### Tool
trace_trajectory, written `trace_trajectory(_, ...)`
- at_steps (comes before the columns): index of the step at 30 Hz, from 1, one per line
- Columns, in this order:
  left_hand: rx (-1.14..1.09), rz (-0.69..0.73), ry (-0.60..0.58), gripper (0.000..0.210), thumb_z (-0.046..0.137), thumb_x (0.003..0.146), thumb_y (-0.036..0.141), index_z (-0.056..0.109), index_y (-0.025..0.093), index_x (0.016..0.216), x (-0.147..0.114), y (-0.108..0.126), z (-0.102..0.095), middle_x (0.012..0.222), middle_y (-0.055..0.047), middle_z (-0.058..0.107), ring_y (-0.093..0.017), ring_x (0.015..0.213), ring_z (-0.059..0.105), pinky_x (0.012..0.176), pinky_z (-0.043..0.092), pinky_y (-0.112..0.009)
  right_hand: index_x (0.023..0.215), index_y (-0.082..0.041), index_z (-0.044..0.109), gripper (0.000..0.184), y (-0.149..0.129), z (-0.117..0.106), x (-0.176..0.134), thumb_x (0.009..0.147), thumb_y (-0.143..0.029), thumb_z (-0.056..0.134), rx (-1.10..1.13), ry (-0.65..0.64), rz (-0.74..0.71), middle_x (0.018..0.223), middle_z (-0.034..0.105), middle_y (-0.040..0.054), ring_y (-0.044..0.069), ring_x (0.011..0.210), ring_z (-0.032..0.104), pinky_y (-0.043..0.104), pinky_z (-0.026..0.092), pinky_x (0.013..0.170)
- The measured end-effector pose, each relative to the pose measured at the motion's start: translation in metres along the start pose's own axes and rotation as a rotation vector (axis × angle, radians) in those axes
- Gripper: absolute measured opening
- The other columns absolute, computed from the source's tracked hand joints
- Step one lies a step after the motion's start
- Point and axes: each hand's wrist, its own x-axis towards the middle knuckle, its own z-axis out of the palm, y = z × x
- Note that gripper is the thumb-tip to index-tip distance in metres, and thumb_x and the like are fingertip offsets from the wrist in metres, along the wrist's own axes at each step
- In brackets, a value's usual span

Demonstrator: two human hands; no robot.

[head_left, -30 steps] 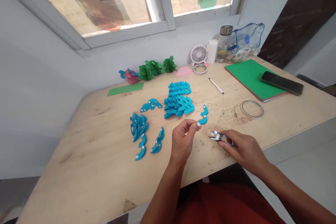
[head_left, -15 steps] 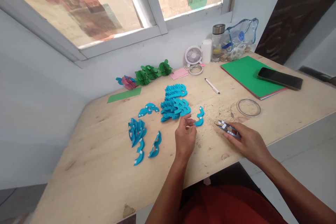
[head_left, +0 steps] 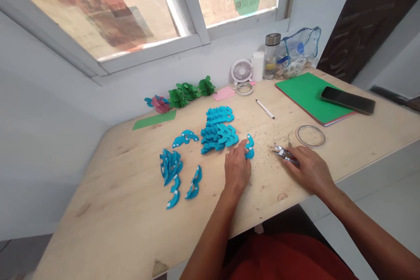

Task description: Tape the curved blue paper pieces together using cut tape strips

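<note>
My right hand is closed round a pair of thread snips, with small white bits at the blades. My left hand reaches over the table, fingers out and slightly bent, at the left edge of a curved blue paper piece with white tabs. Whether the fingertips touch it I cannot tell. Behind that hand lies a stack of folded blue paper pieces. To the left are another blue bunch, a loose curved blue strip and a further blue strip.
A roll of clear tape lies beyond my right hand. Farther back are a white pen, a green folder with a phone, a small fan, a bottle and green paper flowers. The table's front edge is close.
My left hand has moved right and turned palm down, reaching the curved blue piece at its right. My right hand has shifted and turned slightly, still holding the snips.
</note>
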Motion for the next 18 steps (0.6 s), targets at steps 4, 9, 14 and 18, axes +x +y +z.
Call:
trace_trajectory(4,-0.043,0.033,0.007,0.061,0.052,0.072,0.0,0.043,0.022,0.128,-0.008,0.002,-0.007,0.101,-0.007,0.066,-0.023,0.095,0.061,0.084,0.047,-0.04,0.103,-0.016,0.064,0.03,0.002,0.005,0.005,0.088,-0.038,0.052,-0.037,0.023,-0.034,0.081,0.063,0.0092,0.026,0.081,0.057,0.036,0.042,0.071)
trace_trajectory(9,-0.184,0.023,0.047,0.065,0.051,0.075,0.003,0.035,0.026,0.133,-0.028,0.009,-0.017,0.1,-0.004,0.065,-0.019,0.092,0.062,0.083,0.049,-0.037,0.105,-0.016,0.066,0.033,0.004,0.01,0.006,0.088,-0.04,0.052,-0.084,0.035,-0.043,0.084,0.062,0.0105,0.027,0.082,0.054,0.038,0.04,0.072)
trace_trajectory(14,-0.304,-0.013,0.053,0.063,0.052,0.077,0.006,0.034,0.026,0.134,-0.044,0.016,-0.021,0.099,-0.003,0.063,-0.018,0.092,0.062,0.083,0.05,-0.035,0.105,-0.016,0.066,0.033,0.003,0.011,0.003,0.089,-0.041,0.052,-0.101,0.051,-0.021,0.081,0.062,0.0098,0.027,0.081,0.054,0.038,0.039,0.071)
trace_trajectory(18,-0.367,-0.038,0.073,0.063,0.052,0.076,0.005,0.035,0.025,0.133,-0.049,0.024,-0.025,0.098,-0.003,0.063,-0.017,0.09,0.061,0.082,0.049,-0.034,0.106,-0.017,0.065,0.031,0.001,0.01,0.002,0.088,-0.039,0.053,-0.108,0.052,-0.007,0.084,0.063,0.0101,0.028,0.085,0.056,0.038,0.038,0.072)
